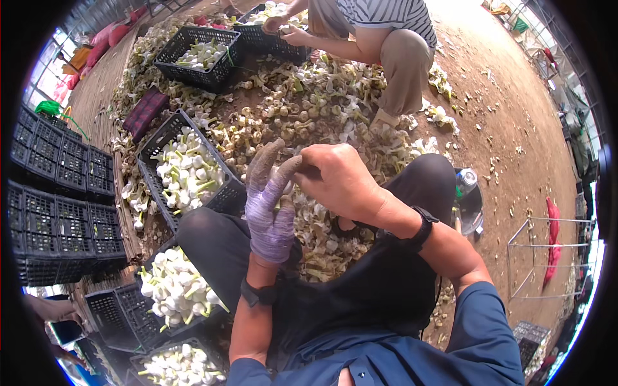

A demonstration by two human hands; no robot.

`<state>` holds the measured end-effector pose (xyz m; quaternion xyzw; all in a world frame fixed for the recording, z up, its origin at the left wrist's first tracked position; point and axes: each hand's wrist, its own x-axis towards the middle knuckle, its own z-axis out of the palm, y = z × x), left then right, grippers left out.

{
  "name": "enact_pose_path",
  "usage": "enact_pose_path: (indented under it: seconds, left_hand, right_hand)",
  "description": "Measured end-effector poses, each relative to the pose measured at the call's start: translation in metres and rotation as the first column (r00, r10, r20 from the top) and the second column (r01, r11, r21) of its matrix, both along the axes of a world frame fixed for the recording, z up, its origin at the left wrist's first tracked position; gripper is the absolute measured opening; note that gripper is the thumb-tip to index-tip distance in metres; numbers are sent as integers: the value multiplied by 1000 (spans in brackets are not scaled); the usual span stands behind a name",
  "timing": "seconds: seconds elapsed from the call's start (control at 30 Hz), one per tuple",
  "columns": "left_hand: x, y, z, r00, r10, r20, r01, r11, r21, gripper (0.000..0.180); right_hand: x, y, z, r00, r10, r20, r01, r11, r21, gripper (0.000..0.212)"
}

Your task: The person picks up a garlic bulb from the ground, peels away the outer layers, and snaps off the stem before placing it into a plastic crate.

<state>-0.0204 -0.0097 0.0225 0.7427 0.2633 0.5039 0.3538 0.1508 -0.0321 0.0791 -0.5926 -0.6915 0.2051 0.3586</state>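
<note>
My left hand wears a pale purple knit glove with brown, soiled fingertips. Its fingers are stretched upward and apart, and I see nothing held in it. My right hand is bare and curled closed, its thumb and forefinger pinching at the tip of one finger of the glove. Both hands are raised between my knees, above a heap of garlic skins. Left of them stands a black crate filled with trimmed white garlic bulbs. Untrimmed, brownish garlic bulbs lie on the ground beyond my hands.
Another person crouches ahead beside a crate. More garlic fills crates at my lower left. Stacked black crates stand at the far left. A basin with a can sits by my right knee, near a metal frame.
</note>
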Motion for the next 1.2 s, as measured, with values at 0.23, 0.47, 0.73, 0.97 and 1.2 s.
enact_pose_path:
  seconds: [0.23, 0.47, 0.73, 0.97, 1.2]
  left_hand:
    - [12, -6, -2, 769, -89, 633, 402, 837, -371, 62]
    - [-6, 4, 5, 361, -30, 932, 714, 652, -256, 68]
    - [-60, 0, 37, 509, 61, 859, 595, 696, -402, 59]
    - [-223, -51, 22, 850, 475, 228, -319, 808, -495, 40]
    - [-372, -127, -59, 624, 776, -86, -678, 484, -553, 46]
  right_hand:
    - [16, 4, -14, 997, -27, 74, 27, 1000, 13, 21]
    - [28, 4, -22, 954, 145, 261, -109, 983, -146, 23]
    - [-1, 3, 15, 963, 219, -157, -257, 921, -293, 20]
    - [-22, 10, 13, 941, 334, -62, -335, 879, -340, 17]
    - [-28, 21, 26, 957, 287, -50, -273, 824, -496, 15]
